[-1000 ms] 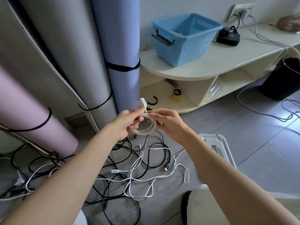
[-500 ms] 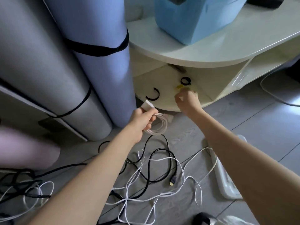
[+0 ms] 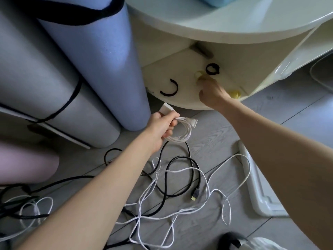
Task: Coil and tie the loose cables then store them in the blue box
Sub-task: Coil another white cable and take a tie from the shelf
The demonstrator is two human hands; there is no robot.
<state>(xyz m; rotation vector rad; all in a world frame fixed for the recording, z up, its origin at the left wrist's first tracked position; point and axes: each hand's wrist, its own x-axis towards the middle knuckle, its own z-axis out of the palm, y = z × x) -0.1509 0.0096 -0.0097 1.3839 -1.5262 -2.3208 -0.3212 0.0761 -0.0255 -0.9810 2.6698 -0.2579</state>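
Head view, looking down over both forearms. Left hand (image 3: 163, 126) clenched around a coiled white cable (image 3: 182, 131), loops hanging just right of the fist and a white connector (image 3: 194, 123) poking out at the far right of the coil; another white plug end (image 3: 166, 109) sticking up just beyond the knuckles. Right hand (image 3: 212, 93) stretched forward onto the lower shelf (image 3: 182, 76) of a cream cabinet, fingers curled down at a yellow tie (image 3: 199, 75) by the fingertips; cannot tell whether actually pinched or only touched. Just beyond those fingertips, a closed black ring tie (image 3: 212, 69); to the left of the right hand, an open black C-shaped tie (image 3: 170, 89); tucked right beside the wrist, a second yellow piece (image 3: 234, 93). Far ahead above the right hand, only a sliver of the blue box (image 3: 214, 1) on the cabinet top, at the frame edge. Left of the left hand, upright rolled mats, blue (image 3: 100, 56) and grey (image 3: 41, 83), banded with black straps. Below and between the two forearms, loose black cables (image 3: 180, 157) and white cables (image 3: 180, 171) tangled on the grey floor, a black plug with a gold tip (image 3: 195, 194) among them. Under the right forearm, a white plastic lid (image 3: 259, 192) flat on the floor.
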